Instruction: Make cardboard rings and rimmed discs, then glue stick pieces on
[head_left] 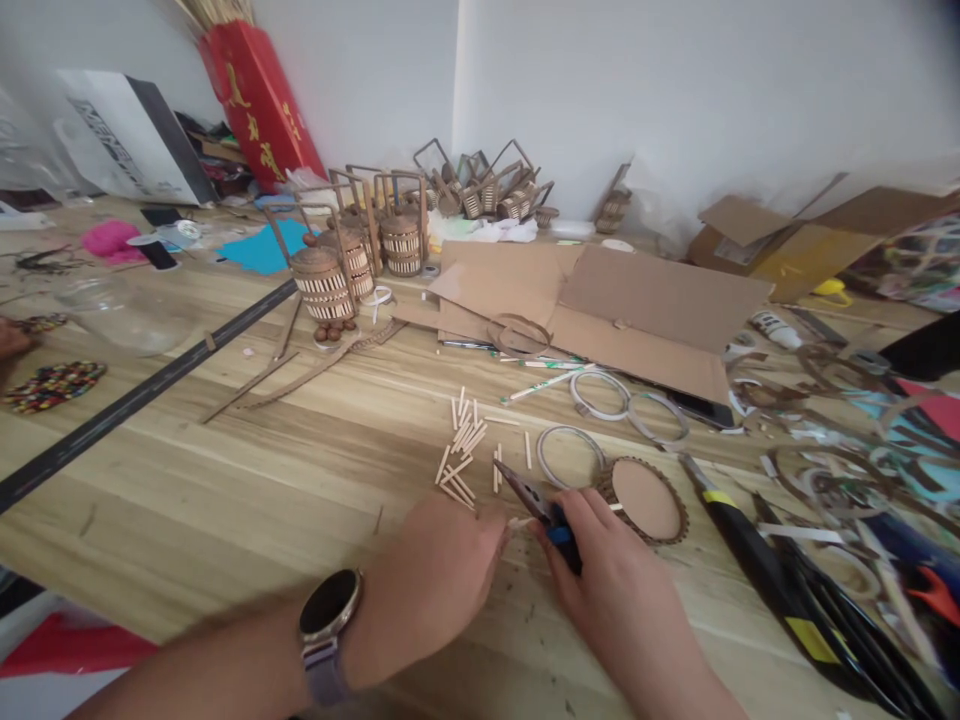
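My right hand (611, 575) is closed round a pair of small cutters (536, 500) with blue-black handles, their jaws pointing up and left. My left hand (442, 575), a watch on its wrist, pinches a thin pale stick (519, 522) right at the cutter jaws. Several short cut sticks (463, 445) lie scattered on the wooden table (262, 480) just beyond both hands. A toothed round wooden disc (645, 498) and a thin ring (568, 455) lie beside my right hand.
Small slatted wooden baskets (330, 280) stand at the back, with flattened cardboard (600, 300) to their right. A long black strip (135, 400) crosses the left side. Tools, rings and paper scraps (825, 500) crowd the right. A red box (259, 100) leans on the wall.
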